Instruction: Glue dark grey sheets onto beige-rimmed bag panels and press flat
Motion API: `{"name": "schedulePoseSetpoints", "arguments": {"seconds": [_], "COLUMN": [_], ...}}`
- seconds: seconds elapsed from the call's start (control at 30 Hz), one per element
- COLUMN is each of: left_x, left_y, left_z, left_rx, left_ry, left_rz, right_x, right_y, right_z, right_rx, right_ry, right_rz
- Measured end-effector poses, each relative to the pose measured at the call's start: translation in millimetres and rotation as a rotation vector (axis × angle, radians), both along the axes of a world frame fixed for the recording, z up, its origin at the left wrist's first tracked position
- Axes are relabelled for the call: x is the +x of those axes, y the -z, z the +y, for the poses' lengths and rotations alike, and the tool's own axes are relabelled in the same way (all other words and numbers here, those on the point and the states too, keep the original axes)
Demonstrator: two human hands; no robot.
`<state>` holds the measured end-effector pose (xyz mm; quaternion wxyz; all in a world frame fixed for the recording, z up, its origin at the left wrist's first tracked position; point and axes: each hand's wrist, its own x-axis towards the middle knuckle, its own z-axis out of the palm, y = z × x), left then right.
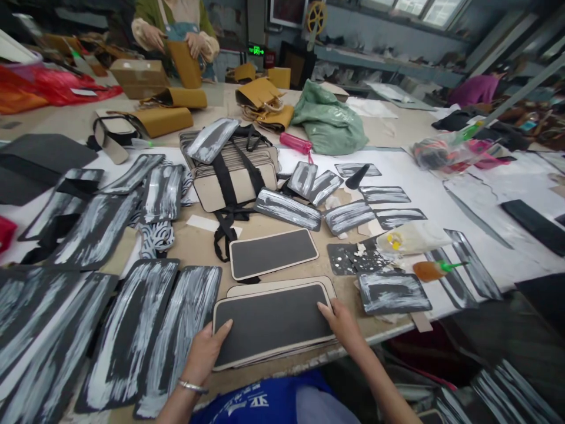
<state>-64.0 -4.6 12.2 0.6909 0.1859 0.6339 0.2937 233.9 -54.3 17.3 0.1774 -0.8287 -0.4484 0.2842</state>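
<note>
In front of me lies a short stack of beige panels, topped by a panel with a dark grey face and pale border. My left hand grips its left edge, thumb on the grey face. On the right edge, my right hand holds the same panel, thumb on top. Just beyond sits a smaller grey-faced panel. To the left are dark pieces smeared with white glue. A smeared dark piece is right of my right hand.
A strapped bundle of beige panels stands beyond. An orange bottle with a green nozzle and a whitish bottle lie at right. Mustard bags and a green plastic bag are farther back. Across the table, a person holds a mustard piece.
</note>
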Motion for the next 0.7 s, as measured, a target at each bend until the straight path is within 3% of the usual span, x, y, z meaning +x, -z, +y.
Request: {"name": "schedulePoseSetpoints", "arguments": {"seconds": [0.1,0.23,0.53,0.7], "left_x": [-0.1,0.2,2.9,4.7], "left_y": [4.8,5.5,7.6,7.4], "left_z": [-1.5,-2.9,-3.5,-3.7], "left_rx": [0.04,0.05,0.054,0.122], "left_ry": [0.02,0.026,0.012,0.05], "left_rz": [0.07,0.123,0.121,0.199], "right_x": [-6.5,-10.5,-8.0,1.6], "right_y": [8.2,6.4,9.7,14.4], "right_z": [0.6,0.0,0.1,-0.5], "right_rx": [-0.164,-0.259,-0.227,-0.209], "right_ry": [-0.139,-0.225,-0.232,-0.215], "right_rz": [-0.24,-0.353,-0.352,-0.233]}}
